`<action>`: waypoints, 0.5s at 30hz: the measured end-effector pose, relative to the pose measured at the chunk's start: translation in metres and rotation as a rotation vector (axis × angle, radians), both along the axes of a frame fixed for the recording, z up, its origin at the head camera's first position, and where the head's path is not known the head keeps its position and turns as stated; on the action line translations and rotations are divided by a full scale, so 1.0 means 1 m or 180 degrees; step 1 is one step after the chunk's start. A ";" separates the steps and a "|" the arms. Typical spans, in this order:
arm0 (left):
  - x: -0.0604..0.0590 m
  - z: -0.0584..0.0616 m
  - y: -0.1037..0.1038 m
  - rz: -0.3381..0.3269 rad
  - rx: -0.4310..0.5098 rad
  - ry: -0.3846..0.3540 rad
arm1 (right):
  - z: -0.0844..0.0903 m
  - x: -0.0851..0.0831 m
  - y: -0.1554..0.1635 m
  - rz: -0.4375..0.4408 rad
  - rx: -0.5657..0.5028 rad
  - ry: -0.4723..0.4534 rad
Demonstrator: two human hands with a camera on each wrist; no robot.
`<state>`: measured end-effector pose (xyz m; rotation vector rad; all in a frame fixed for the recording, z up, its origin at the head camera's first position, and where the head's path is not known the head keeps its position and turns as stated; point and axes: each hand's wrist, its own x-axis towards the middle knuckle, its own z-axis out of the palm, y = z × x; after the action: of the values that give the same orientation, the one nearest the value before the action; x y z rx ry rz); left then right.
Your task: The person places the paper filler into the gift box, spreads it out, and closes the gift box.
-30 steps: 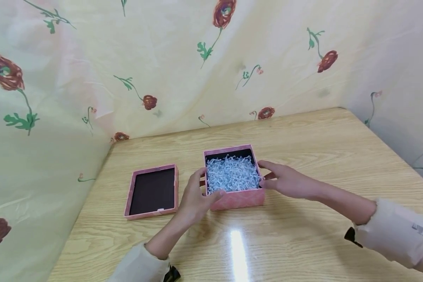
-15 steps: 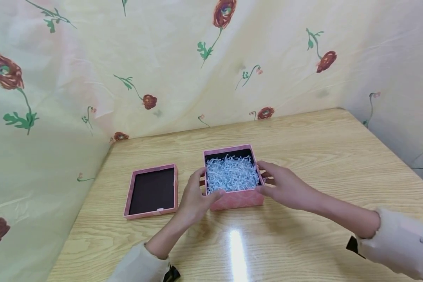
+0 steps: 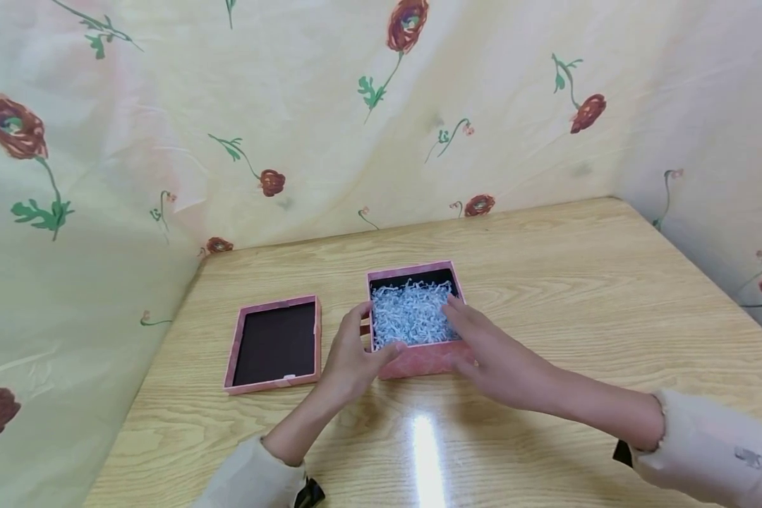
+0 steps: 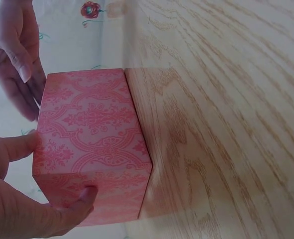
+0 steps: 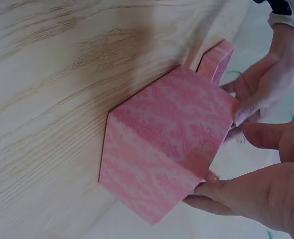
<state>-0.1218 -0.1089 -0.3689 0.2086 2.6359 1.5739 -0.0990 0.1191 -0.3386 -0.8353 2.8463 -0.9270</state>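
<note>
A pink patterned box point(image 3: 428, 361) stands uncovered on the table, its black-lined inside filled with light blue shredded paper point(image 3: 413, 314). My left hand point(image 3: 349, 360) grips its near left corner, thumb on the front wall and fingers along the left wall. In the left wrist view, the thumb of that left hand point(image 4: 22, 204) lies against the patterned side. My right hand point(image 3: 498, 360) is at the right near corner, fingers extended over the edge and the paper. In the right wrist view, the thumb of the right hand point(image 5: 281, 174) stands apart from the box point(image 5: 161, 144).
The pink lid point(image 3: 318, 346) lies left of the box, black inside facing up. A wood-grain table point(image 3: 546, 268) carries both. Behind and at the sides hangs a flower-printed cloth point(image 3: 317, 106).
My right hand has left its hold on the box's right wall and moved left and nearer, over the near right corner. The left hand and the box have stayed in place.
</note>
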 end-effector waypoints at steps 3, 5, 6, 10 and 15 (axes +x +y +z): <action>0.000 0.000 0.000 0.0006 -0.0015 0.0009 | -0.001 -0.007 -0.006 0.0182 0.0013 -0.0036; -0.001 0.000 0.000 0.0017 -0.0021 0.0009 | 0.001 -0.014 -0.009 0.0257 -0.0023 -0.0194; -0.001 0.000 0.000 0.0021 -0.0026 0.0009 | 0.003 -0.017 -0.010 0.0276 -0.0056 -0.0287; -0.001 0.001 0.000 0.0023 -0.0019 -0.0018 | 0.016 -0.028 -0.012 0.0212 -0.0136 -0.0513; -0.002 0.001 0.000 -0.0006 0.0017 -0.0028 | 0.034 -0.034 -0.015 0.0080 -0.0195 -0.0381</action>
<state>-0.1236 -0.1091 -0.3681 0.2040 2.6243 1.5776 -0.1333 0.1044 -0.3047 -0.7908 2.7129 -1.0289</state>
